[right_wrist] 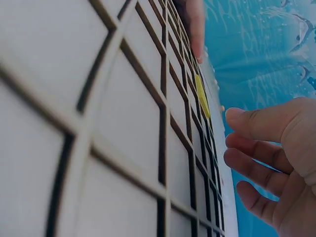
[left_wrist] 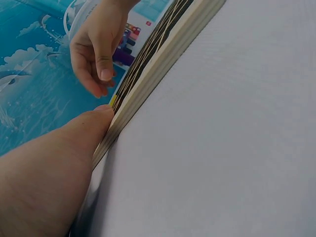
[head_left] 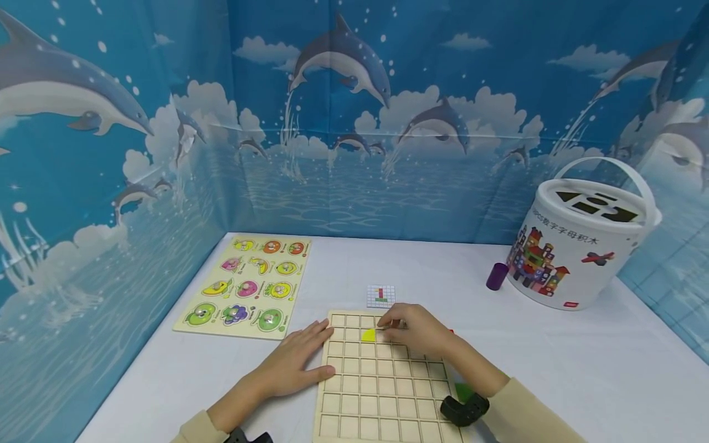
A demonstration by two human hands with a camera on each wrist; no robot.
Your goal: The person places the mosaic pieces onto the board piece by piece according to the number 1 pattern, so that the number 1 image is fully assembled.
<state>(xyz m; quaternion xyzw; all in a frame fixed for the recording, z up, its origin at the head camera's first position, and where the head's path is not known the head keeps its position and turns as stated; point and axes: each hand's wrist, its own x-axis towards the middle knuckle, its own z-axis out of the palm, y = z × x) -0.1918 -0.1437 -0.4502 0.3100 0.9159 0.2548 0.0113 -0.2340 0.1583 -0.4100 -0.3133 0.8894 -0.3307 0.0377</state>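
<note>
Pale wooden grid board [head_left: 382, 386], seemingly steadied by straight-fingered left hand [head_left: 293, 363]; yellow curved-edged piece [head_left: 368, 336] beside right hand's [head_left: 416, 329] parted, apparently empty fingers.

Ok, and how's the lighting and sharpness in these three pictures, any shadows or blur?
Head view: bright and fairly even, with a soft shadow on the grid board's right side; left wrist view: dimmer, the white tablecloth looking grey; right wrist view: also dim, the board's nearest grid lines blurred.
</note>
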